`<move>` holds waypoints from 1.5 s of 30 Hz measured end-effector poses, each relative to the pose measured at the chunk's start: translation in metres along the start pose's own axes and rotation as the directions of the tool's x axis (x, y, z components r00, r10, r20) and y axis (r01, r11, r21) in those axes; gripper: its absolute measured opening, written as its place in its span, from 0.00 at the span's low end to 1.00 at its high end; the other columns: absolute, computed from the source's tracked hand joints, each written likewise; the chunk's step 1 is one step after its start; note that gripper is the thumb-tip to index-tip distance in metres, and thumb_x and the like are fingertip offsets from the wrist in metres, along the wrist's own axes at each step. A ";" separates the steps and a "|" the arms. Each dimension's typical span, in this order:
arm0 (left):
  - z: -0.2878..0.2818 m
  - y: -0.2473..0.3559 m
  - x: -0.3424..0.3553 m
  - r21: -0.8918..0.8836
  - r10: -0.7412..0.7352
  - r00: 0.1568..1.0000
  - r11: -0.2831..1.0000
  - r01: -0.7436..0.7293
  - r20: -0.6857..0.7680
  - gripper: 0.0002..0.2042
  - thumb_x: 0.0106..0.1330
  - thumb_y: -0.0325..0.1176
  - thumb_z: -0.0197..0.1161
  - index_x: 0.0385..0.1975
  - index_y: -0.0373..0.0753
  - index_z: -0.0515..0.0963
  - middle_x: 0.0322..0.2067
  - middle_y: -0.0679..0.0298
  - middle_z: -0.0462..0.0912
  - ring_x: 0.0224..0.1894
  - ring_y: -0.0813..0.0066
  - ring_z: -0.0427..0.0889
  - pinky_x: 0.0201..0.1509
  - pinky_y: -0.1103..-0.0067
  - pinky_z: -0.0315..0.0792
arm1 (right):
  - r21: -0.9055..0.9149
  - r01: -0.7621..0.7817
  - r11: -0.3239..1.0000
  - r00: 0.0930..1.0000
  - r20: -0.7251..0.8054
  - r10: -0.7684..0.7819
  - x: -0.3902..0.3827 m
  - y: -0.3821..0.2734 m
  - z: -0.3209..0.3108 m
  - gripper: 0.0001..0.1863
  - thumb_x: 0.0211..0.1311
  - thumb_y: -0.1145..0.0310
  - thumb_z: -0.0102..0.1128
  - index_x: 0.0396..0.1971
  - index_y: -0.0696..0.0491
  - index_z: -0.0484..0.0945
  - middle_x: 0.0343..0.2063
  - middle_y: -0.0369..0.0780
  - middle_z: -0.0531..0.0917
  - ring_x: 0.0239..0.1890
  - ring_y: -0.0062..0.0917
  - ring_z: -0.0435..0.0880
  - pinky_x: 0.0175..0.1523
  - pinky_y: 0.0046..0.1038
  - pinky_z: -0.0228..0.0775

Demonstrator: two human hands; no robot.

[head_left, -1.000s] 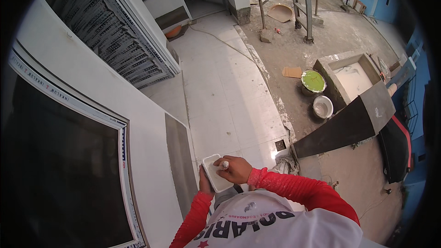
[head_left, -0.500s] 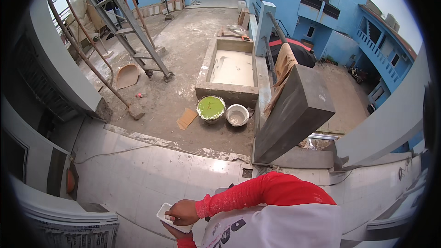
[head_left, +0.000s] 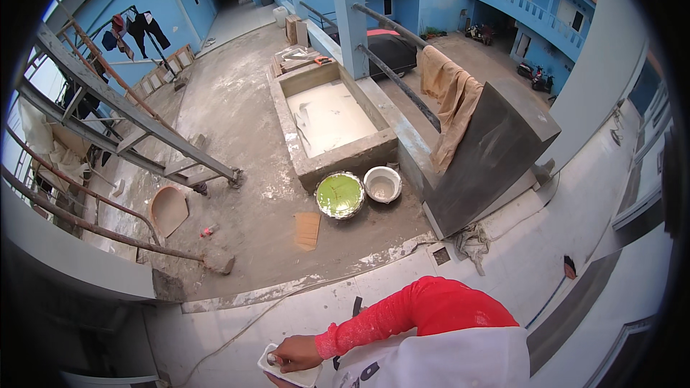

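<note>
Low in the picture, my right hand [head_left: 300, 353], in a red sleeve with pale specks, reaches over a small white rectangular tub [head_left: 309, 376]. Its fingers are closed around a small pale piece [head_left: 271, 360] at the tub's edge, whose kind I cannot make out. My left hand [head_left: 279, 381] grips the tub from below; most of it is cut off by the lower edge. The inside of the tub is largely covered by the right hand.
Ahead stands a concrete trough [head_left: 388, 145] of whitish liquid, with a green-topped bucket [head_left: 341, 195] and pale basin [head_left: 383, 185] before it. Cardboard [head_left: 307, 231] lies nearby. A metal frame [head_left: 129, 140] rises left; a dark pillar [head_left: 489, 165] and draped cloth [head_left: 447, 93] stand right.
My view has turned and tilted, so the trough and metal frame appear farther left. Both hands and the tub sit slightly lower in the picture; the right hand stays over the tub.
</note>
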State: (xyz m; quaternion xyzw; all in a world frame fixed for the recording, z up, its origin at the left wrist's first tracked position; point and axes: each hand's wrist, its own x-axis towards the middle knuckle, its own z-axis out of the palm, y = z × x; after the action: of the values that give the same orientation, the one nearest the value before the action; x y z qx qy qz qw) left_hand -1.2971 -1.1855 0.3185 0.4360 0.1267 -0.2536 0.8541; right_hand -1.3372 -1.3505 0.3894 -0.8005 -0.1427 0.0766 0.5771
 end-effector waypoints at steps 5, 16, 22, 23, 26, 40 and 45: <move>-0.051 0.082 0.085 -0.025 -0.046 0.998 0.999 0.047 0.031 0.29 0.68 0.63 0.40 0.57 0.48 0.69 0.51 0.61 0.74 0.53 0.63 0.77 0.54 0.64 0.74 | -0.028 0.017 0.999 0.999 -0.039 -0.019 0.137 0.018 0.019 0.14 0.60 0.61 0.61 0.31 0.56 0.73 0.26 0.46 0.80 0.33 0.45 0.81 0.39 0.41 0.70; -0.211 0.296 0.228 -0.076 -0.081 0.994 0.993 0.087 0.077 0.30 0.68 0.64 0.39 0.55 0.47 0.69 0.50 0.60 0.75 0.51 0.62 0.78 0.53 0.62 0.74 | -0.146 -0.072 0.987 0.997 -0.036 0.068 0.430 -0.021 0.108 0.12 0.53 0.62 0.59 0.33 0.53 0.74 0.27 0.48 0.82 0.35 0.48 0.82 0.41 0.46 0.71; -0.283 0.409 0.298 -0.200 -0.004 0.997 0.980 0.021 0.082 0.31 0.68 0.65 0.37 0.56 0.47 0.69 0.50 0.59 0.75 0.52 0.60 0.78 0.55 0.60 0.74 | -0.184 -0.033 0.982 0.978 0.195 0.070 0.584 -0.030 0.147 0.18 0.58 0.63 0.58 0.49 0.48 0.72 0.37 0.46 0.81 0.42 0.45 0.82 0.47 0.43 0.73; -0.298 0.437 0.295 -0.204 0.048 0.998 0.977 -0.056 -0.042 0.32 0.69 0.66 0.36 0.58 0.48 0.69 0.52 0.58 0.75 0.53 0.59 0.78 0.57 0.60 0.74 | -0.117 0.078 0.990 0.974 0.223 -0.050 0.613 -0.033 0.158 0.19 0.56 0.66 0.59 0.48 0.51 0.72 0.32 0.48 0.82 0.38 0.47 0.82 0.44 0.44 0.72; -0.374 0.464 0.314 -0.306 0.148 0.977 0.933 -0.189 -0.155 0.34 0.70 0.67 0.35 0.60 0.47 0.70 0.54 0.60 0.76 0.53 0.60 0.78 0.56 0.64 0.75 | -0.164 0.219 0.962 0.938 0.308 -0.161 0.685 -0.056 0.182 0.18 0.58 0.65 0.60 0.48 0.51 0.74 0.35 0.48 0.83 0.40 0.46 0.83 0.46 0.42 0.73; -0.550 0.567 0.239 -0.419 0.320 0.590 0.466 -0.779 -0.741 0.37 0.70 0.68 0.33 0.65 0.43 0.64 0.57 0.54 0.75 0.57 0.55 0.76 0.61 0.63 0.73 | 0.209 0.352 0.912 0.352 0.874 -0.336 0.925 -0.115 0.452 0.18 0.58 0.62 0.65 0.48 0.51 0.79 0.37 0.49 0.85 0.38 0.43 0.85 0.47 0.36 0.77; -0.660 0.584 0.220 -0.390 0.406 0.526 0.373 -0.842 -0.747 0.38 0.71 0.67 0.32 0.66 0.40 0.64 0.58 0.52 0.74 0.58 0.54 0.76 0.62 0.63 0.73 | 0.131 0.413 0.901 0.277 0.925 -0.261 0.948 -0.140 0.578 0.18 0.58 0.64 0.67 0.48 0.51 0.81 0.41 0.44 0.86 0.40 0.35 0.86 0.48 0.30 0.78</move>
State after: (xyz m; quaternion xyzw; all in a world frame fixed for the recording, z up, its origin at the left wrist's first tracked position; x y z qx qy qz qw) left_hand -0.7913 -0.4358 0.2319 0.1268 0.2614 0.3142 0.9038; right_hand -0.6245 -0.4880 0.3754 -0.6031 -0.6130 0.3796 0.3412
